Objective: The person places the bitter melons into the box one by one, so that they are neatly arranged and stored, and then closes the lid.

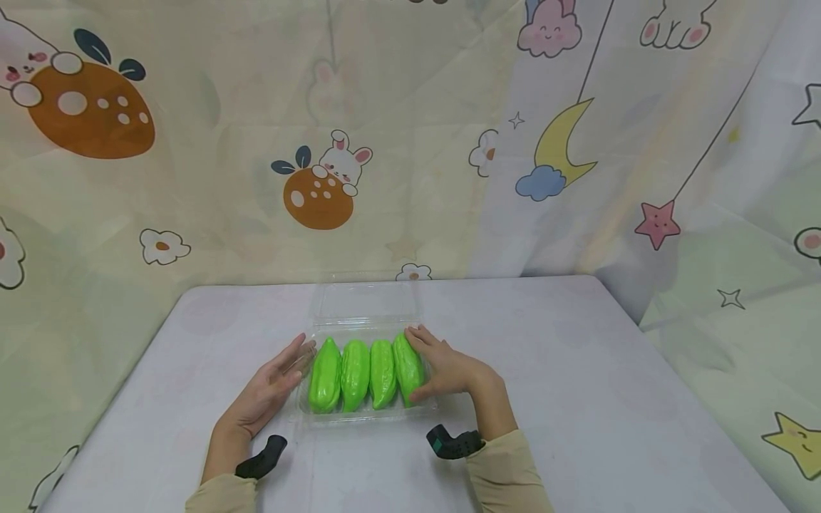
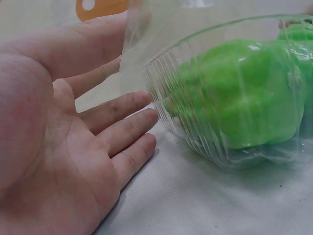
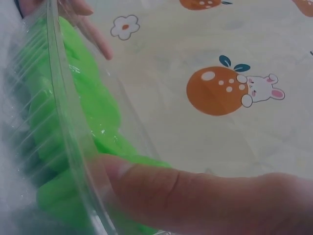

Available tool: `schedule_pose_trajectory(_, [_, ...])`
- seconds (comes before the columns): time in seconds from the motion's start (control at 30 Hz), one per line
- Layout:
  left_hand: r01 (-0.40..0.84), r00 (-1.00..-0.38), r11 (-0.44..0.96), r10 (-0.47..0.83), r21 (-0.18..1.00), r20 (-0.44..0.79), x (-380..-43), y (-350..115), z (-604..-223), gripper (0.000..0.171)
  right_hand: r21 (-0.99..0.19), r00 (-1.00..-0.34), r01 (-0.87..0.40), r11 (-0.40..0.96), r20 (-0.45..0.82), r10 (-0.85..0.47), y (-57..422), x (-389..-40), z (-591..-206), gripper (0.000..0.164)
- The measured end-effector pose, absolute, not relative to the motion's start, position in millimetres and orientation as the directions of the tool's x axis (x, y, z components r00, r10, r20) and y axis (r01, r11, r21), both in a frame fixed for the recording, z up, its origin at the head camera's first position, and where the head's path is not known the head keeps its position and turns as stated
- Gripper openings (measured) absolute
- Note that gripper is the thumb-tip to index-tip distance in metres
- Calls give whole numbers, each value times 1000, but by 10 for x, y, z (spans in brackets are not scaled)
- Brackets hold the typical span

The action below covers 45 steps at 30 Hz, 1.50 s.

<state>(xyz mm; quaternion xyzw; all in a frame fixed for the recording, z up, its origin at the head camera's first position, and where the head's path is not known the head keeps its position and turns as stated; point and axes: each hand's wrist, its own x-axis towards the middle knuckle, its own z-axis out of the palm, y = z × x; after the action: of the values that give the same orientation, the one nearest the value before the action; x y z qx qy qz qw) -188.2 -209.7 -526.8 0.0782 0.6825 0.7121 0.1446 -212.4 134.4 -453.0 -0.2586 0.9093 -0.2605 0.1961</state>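
Note:
Several bright green, bumpy, elongated vegetables that look like bitter melons [image 1: 355,375] lie side by side in a clear plastic clamshell box [image 1: 340,418]. My right hand [image 1: 447,365] spans the rightmost green vegetable [image 1: 408,367], fingers at its far end and thumb at its near end. In the right wrist view the thumb [image 3: 146,191] reaches over the box rim against the green surface; the other fingers are out of that view. My left hand [image 1: 272,385] is beside the box's left wall, its fingers extended and the fingertips [image 2: 146,142] at the ribbed plastic [image 2: 164,93].
The box's transparent lid [image 1: 367,301] stands open towards the back of the white table [image 1: 577,399]. Behind the table hangs a patterned cloth [image 1: 410,178]. A black wrist device [image 1: 261,457] is on the left wrist and another black device [image 1: 454,442] on the right.

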Motion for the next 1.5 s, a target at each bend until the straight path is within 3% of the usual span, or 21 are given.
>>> schedule_pose_trajectory(1.5, [-98,-944,-37,318,995,-81,-1880,-2103,-5274,67,-522,-834,-393,757,-146,-533,1290,-2117,-4468,98])
